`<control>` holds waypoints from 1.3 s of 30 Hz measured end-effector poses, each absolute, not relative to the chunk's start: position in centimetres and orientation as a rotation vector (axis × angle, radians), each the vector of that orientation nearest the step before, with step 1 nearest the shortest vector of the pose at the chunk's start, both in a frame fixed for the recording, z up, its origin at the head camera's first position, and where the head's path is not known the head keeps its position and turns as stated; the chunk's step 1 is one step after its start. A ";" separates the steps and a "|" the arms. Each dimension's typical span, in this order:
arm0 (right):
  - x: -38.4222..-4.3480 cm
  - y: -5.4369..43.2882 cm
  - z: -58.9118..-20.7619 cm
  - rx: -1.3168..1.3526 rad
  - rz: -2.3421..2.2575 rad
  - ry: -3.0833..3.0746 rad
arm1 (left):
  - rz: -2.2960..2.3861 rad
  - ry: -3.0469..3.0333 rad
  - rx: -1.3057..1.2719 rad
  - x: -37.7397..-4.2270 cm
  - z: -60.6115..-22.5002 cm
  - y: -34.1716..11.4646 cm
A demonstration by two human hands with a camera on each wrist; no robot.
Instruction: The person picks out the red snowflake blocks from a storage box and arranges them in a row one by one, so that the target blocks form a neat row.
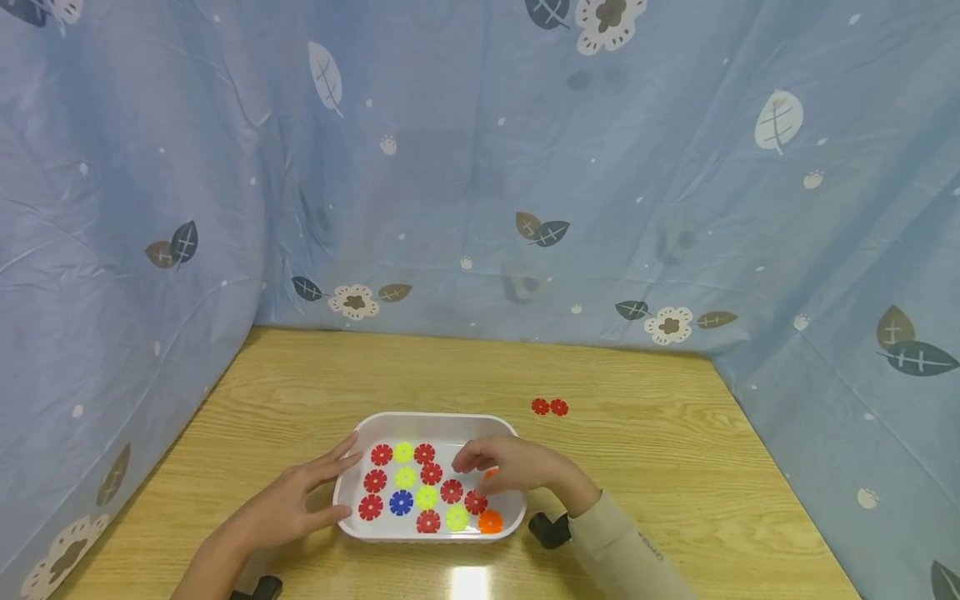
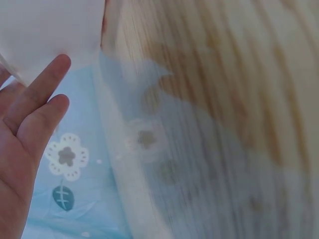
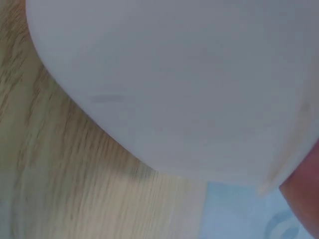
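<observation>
A white plastic tray [image 1: 420,427] holds several flat, notched, flower-shaped discs, among them red discs [image 1: 375,481], yellow discs [image 1: 405,477], a blue disc [image 1: 401,502] and an orange disc [image 1: 491,522]. My left hand [image 1: 296,492] spreads its fingers against the tray's left rim; two fingers show beside the tray's wall [image 2: 50,30] in the left wrist view. Over the right part of the tray, my right hand [image 1: 517,465] has bent fingers, with thumb and fingertips apart. Another orange disc [image 1: 491,473] shows partly behind that hand. The tray's outer wall [image 3: 164,89] fills much of the right wrist view.
Two red discs [image 1: 550,407] lie side by side on the wooden table [image 1: 637,433], beyond the tray to the right. Blue patterned cloth [image 1: 465,167] hangs behind the table and along both sides. A black device [image 1: 550,531] sits by the right wrist.
</observation>
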State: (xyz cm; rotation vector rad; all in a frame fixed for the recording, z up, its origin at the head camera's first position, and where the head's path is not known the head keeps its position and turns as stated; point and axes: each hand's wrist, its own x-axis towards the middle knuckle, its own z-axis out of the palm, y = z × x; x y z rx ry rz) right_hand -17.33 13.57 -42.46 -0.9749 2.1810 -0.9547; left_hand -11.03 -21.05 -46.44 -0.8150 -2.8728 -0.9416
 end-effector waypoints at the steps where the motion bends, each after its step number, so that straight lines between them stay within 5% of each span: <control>1: -17.3 13.5 -42.4 -0.982 -0.918 2.185 | -0.935 -2.873 -0.816 -11.0 -46.4 -21.1; 39: -16.7 11.7 -42.7 -1.027 -0.317 2.405 | -0.925 -2.854 -0.831 -11.1 -46.2 -21.0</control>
